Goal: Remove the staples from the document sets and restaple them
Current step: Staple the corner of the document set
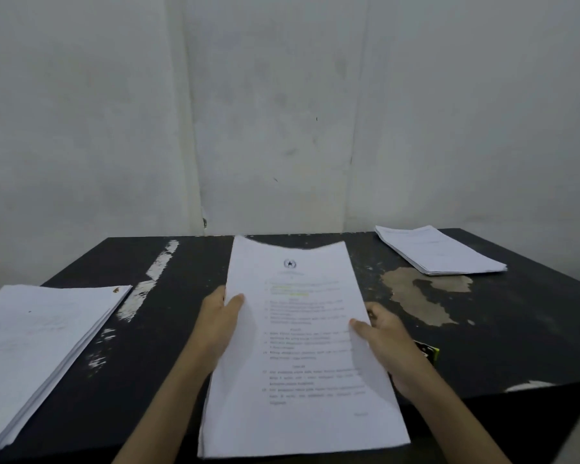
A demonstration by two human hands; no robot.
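A white document set [298,346] with printed text and a round emblem near its top is held above the black table [181,346], in the middle of the view. My left hand [220,319] grips its left edge, thumb on the front page. On the right edge sits my right hand [382,336], also with the thumb on top. The top edge of the sheets curls and is blurred. No staple can be made out on the set.
A thick stack of papers [37,349] lies at the left, with a brown mark at its far corner. A smaller stack [439,251] lies at the back right. A small black and yellow object [427,351] peeks out behind my right wrist. A wall stands behind the table.
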